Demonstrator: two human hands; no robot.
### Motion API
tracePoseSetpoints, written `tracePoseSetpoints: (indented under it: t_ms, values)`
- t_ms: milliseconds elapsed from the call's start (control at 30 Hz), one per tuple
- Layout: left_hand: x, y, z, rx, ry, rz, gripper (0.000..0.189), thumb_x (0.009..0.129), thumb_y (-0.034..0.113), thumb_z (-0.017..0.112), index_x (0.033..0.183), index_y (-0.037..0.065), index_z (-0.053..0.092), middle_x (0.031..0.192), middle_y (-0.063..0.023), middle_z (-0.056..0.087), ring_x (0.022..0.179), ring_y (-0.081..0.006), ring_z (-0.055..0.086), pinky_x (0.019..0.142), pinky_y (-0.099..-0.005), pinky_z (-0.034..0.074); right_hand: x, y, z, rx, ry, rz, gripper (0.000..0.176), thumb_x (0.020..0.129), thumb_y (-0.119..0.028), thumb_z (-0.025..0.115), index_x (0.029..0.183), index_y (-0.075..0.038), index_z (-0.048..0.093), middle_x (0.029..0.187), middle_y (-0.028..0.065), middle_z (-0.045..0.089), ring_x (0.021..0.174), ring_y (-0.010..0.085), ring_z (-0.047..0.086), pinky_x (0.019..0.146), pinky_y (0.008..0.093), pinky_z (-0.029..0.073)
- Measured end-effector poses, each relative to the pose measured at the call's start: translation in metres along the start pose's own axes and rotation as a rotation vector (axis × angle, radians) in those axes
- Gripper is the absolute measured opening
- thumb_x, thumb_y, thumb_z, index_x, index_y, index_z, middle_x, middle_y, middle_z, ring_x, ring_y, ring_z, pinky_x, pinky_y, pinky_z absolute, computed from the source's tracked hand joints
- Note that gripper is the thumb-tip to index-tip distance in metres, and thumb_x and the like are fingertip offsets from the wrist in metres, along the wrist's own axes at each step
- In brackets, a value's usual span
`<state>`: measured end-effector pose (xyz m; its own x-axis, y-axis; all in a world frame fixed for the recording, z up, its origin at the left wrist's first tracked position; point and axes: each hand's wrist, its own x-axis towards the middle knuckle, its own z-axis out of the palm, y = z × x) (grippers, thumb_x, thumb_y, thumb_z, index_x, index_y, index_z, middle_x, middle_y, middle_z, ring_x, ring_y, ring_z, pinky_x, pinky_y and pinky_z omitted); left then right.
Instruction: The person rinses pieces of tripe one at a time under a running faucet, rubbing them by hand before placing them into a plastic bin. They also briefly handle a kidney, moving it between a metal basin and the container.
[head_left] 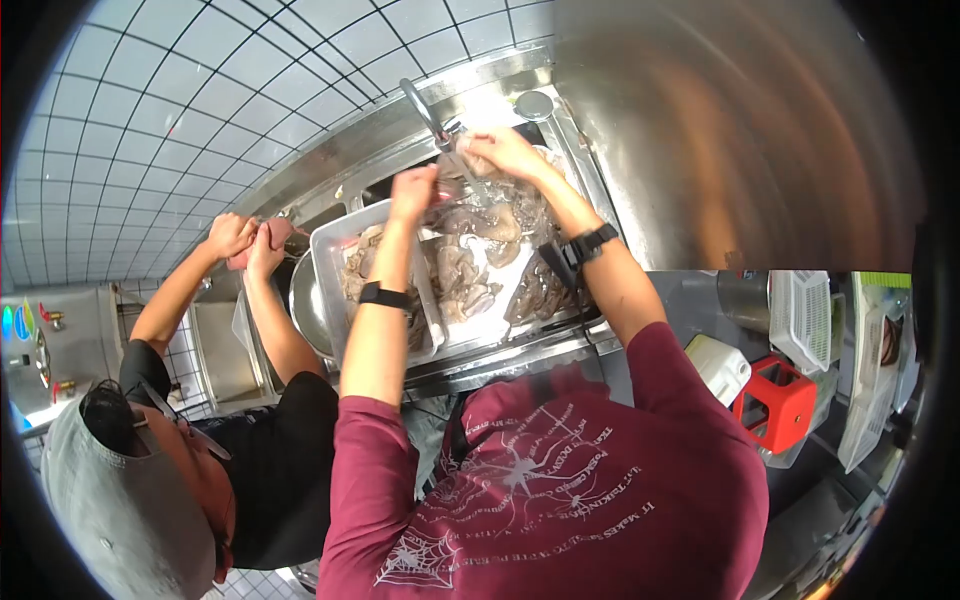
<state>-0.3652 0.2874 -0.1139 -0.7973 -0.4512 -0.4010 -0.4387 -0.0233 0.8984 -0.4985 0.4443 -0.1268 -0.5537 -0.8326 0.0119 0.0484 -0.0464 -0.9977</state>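
Observation:
Under the curved tap (424,108), my right hand (500,153) has its fingers closed on a slick, pale brownish piece of flesh (478,160). My left hand (414,192) is curled beside it, over the edge of the plastic tub, somewhat smeared by motion; what its fingers hold is hard to make out. Water runs down between the hands. Below them, many wet, grey-brown pieces of flesh (462,275) lie in the metal sink (495,328). More such pieces fill part of the translucent plastic tub (322,240) under my left forearm.
At my left a co-worker in a grey cap (125,500) grips pink meat (275,235) with both hands. A round metal bowl (305,300) stands beside the tub. At right are a steel panel (720,140), a red stool (775,405) and white baskets (800,315).

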Motion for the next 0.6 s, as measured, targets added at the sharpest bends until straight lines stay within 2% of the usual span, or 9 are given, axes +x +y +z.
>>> tracePoseSetpoints:
  t_ms: [67, 100, 133, 200, 267, 400, 467, 533, 600]
  values:
    - [-0.007, -0.011, 0.03, -0.415, -0.174, -0.3, 0.038, 0.098, 0.031, 0.038, 0.111, -0.002, 0.051, 0.099, -0.0209, 0.062, 0.073, -0.0261, 0.067, 0.064, -0.0362, 0.057, -0.015, -0.01, 0.02, -0.132, -0.075, -0.076, 0.018, 0.088, -0.019, 0.058, 0.091, -0.002, 0.064, 0.079, 0.0014, 0.064, 0.072, 0.0085, 0.056, 0.066, 0.0256, 0.047]
    - [-0.007, -0.025, 0.044, -0.647, -0.224, -0.41, 0.044, 0.096, 0.041, 0.039, 0.114, 0.002, 0.05, 0.106, -0.0185, 0.06, 0.089, -0.0294, 0.064, 0.076, -0.0467, 0.055, -0.026, -0.012, 0.031, -0.246, -0.056, -0.091, 0.019, 0.087, -0.019, 0.058, 0.087, -0.001, 0.064, 0.082, 0.005, 0.064, 0.073, 0.0126, 0.058, 0.067, 0.0286, 0.047]
    - [-0.013, -0.033, 0.057, -0.796, -0.313, -0.348, 0.051, 0.092, 0.052, 0.04, 0.108, 0.008, 0.057, 0.106, -0.0127, 0.062, 0.099, -0.029, 0.061, 0.087, -0.0473, 0.05, -0.038, -0.016, 0.038, -0.47, -0.051, -0.257, 0.016, 0.083, -0.016, 0.059, 0.086, -0.001, 0.064, 0.091, 0.0105, 0.063, 0.082, 0.0214, 0.061, 0.074, 0.0334, 0.048]
    - [-0.013, -0.052, 0.06, -1.127, -0.367, -0.34, 0.046, 0.091, 0.05, 0.046, 0.105, 0.008, 0.057, 0.104, -0.01, 0.062, 0.1, -0.0275, 0.058, 0.088, -0.0461, 0.047, -0.066, -0.02, 0.047, -0.684, -0.04, -0.34, 0.015, 0.08, -0.015, 0.06, 0.086, -0.002, 0.065, 0.102, 0.0124, 0.062, 0.093, 0.0301, 0.059, 0.081, 0.037, 0.047]
    - [-0.017, -0.057, 0.063, -1.179, -0.37, -0.33, 0.036, 0.09, 0.042, 0.052, 0.098, 0.007, 0.059, 0.101, -0.0117, 0.062, 0.094, -0.0266, 0.059, 0.084, -0.0426, 0.049, -0.092, -0.018, 0.049, -0.826, 0.067, -0.422, 0.015, 0.079, -0.016, 0.06, 0.085, -0.003, 0.066, 0.102, 0.0117, 0.063, 0.097, 0.0302, 0.057, 0.085, 0.0377, 0.046]
    - [-0.022, -0.064, 0.046, -1.146, -0.013, -0.375, 0.019, 0.085, 0.019, 0.056, 0.095, 0.003, 0.056, 0.088, -0.0137, 0.061, 0.08, -0.0279, 0.061, 0.072, -0.0368, 0.052, -0.136, -0.019, 0.055, -0.88, 0.201, -0.515, 0.016, 0.077, -0.012, 0.061, 0.089, -0.003, 0.065, 0.106, 0.0104, 0.062, 0.11, 0.0308, 0.052, 0.092, 0.0391, 0.043]
    - [-0.033, -0.058, 0.025, -1.032, 0.087, -0.272, 0.021, 0.084, 0.017, 0.054, 0.099, 0.001, 0.055, 0.081, -0.0103, 0.059, 0.074, -0.0216, 0.06, 0.057, -0.0301, 0.05, -0.151, -0.011, 0.05, -0.748, 0.185, -0.442, 0.015, 0.079, -0.008, 0.061, 0.093, -0.005, 0.065, 0.109, 0.0106, 0.062, 0.105, 0.0314, 0.057, 0.087, 0.0363, 0.046]
    - [-0.048, -0.055, -0.005, -0.934, 0.031, -0.105, 0.021, 0.084, 0.016, 0.051, 0.099, 0.002, 0.056, 0.077, -0.0066, 0.057, 0.062, -0.0133, 0.054, 0.047, -0.0244, 0.042, -0.162, 0.013, 0.033, -0.627, 0.197, -0.184, 0.015, 0.08, -0.009, 0.06, 0.094, -0.007, 0.064, 0.108, 0.0084, 0.062, 0.099, 0.0283, 0.06, 0.085, 0.0372, 0.048]
    - [-0.069, -0.042, -0.027, -0.825, 0.174, -0.101, 0.018, 0.085, 0.017, 0.05, 0.093, 0.004, 0.058, 0.068, -0.0027, 0.055, 0.053, -0.0093, 0.047, 0.042, -0.022, 0.035, -0.162, 0.037, 0.009, -0.728, 0.26, -0.175, 0.014, 0.082, -0.008, 0.056, 0.094, -0.008, 0.064, 0.103, 0.0077, 0.064, 0.09, 0.0285, 0.062, 0.079, 0.0361, 0.05]
